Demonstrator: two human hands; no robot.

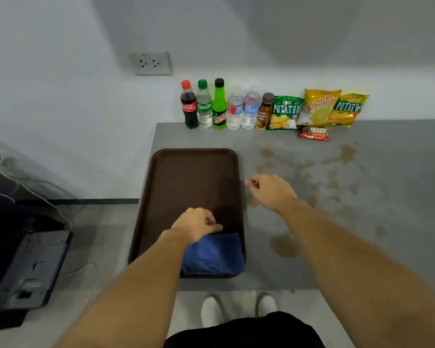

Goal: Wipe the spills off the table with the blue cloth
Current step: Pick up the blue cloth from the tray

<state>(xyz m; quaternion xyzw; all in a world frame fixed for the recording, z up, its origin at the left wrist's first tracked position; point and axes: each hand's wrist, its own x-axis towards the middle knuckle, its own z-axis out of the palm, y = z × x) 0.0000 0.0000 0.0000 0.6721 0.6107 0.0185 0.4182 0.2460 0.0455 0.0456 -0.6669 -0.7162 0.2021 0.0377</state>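
Both arms outstretched — left hand (195,226) loosely fisted, right hand (271,190) with fingers curled downward.

Plain room, likely a staged test setup. Bare white wall with socket (150,63), grey table (399,197). Drink bottles (219,106) and crisp bags (319,109) lined up.

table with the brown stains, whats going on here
A person stands at a grey table with brown spills scattered across its right side. A folded blue cloth lies in the near corner of a dark brown tray. The left hand is loosely curled at the cloth's far edge, seemingly about to take it. The right hand hovers over the table just right of the tray, holding nothing. Drink bottles and snack bags line the wall. No wiping has started.
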